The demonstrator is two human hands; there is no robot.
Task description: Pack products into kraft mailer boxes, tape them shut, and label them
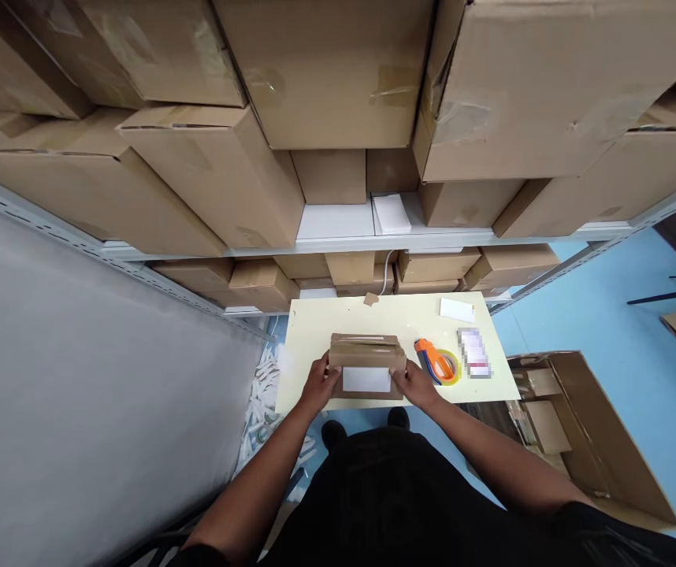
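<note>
While both hands clamp the small brown box [366, 354] near the front edge of the tabletop [338, 319], an even squeeze from the 2 ends seems best, so that the taped top does not buckle and the white label [366, 380] on its near face does not crease. The left hand [317, 384] grips the left end and the right hand [416, 383] the right end, fingers curled round the corners. An orange tape dispenser [436, 364] lies just beside the right hand.

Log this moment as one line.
cardboard box: on table; left hand: holds its left end; right hand: holds its right end; tape dispenser: beside right hand
</note>
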